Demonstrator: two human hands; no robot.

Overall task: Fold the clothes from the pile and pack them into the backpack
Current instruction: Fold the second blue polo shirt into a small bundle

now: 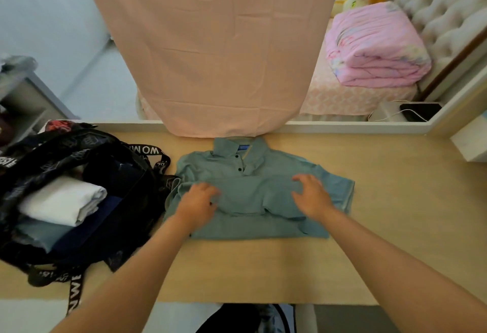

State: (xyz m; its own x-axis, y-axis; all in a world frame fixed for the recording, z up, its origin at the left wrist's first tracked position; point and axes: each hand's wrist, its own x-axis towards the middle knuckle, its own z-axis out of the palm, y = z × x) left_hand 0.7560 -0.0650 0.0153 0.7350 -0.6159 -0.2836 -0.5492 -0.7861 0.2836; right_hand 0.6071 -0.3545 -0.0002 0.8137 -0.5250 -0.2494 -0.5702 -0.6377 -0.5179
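Item 1 — teal short-sleeved cotton polo shirt (pixel 250 195), dark buttons, soft collar. It lies front-up in the middle of the pale wood-grain table (pixel 395 201), collar at 12 o'clock. The lower hem is doubled up over the chest, giving a matte panel with a slack, wrinkled edge. The sleeve at 3 o'clock juts out unfolded, so the fold is judged half done.

Item 2: left hand (pixel 197 201), on the panel's 9 o'clock end. Its fingers bend down onto the cloth, but whether they pinch it cannot be told.

Item 3: right hand (pixel 312 195), on the 3 o'clock end, fingers spread and loosely arched. The two hands are set apart, likely to hold the fold square.

Item 4 — black fabric backpack (pixel 110 153) with white-lettered webbing straps, at 9 o'clock of the shirt and touching its sleeve. Its mouth gapes open and within reach. Inside are a white folded garment (pixel 63 201), a grey-blue one (pixel 39 232) beneath it and a navy one (pixel 100 216) beside it.

Item 5: peach creased cloth (pixel 216 56), hanging at 12 o'clock.

Item 6: pink puffy folded quilt (pixel 376 50), at 2 o'clock, well apart.
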